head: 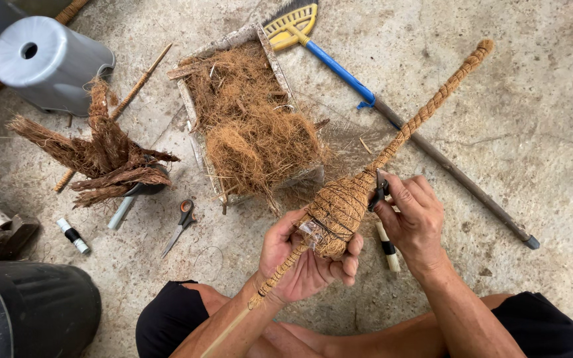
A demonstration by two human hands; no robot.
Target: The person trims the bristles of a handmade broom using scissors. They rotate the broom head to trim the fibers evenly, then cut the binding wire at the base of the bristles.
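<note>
The long brown coir-wrapped stick (392, 142) runs from seven toward one o'clock; the left hand (303, 255) cups its bulge, the right hand (412, 219) pinches a small black tool (379, 193).

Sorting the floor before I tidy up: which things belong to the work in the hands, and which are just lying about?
In use:
left hand cupping the fibre bundle
rope-wrapped stick
right hand with a small dark tool
tray of loose fibre

Lying about:
scissors
broom
grey bucket
thread spool
</note>
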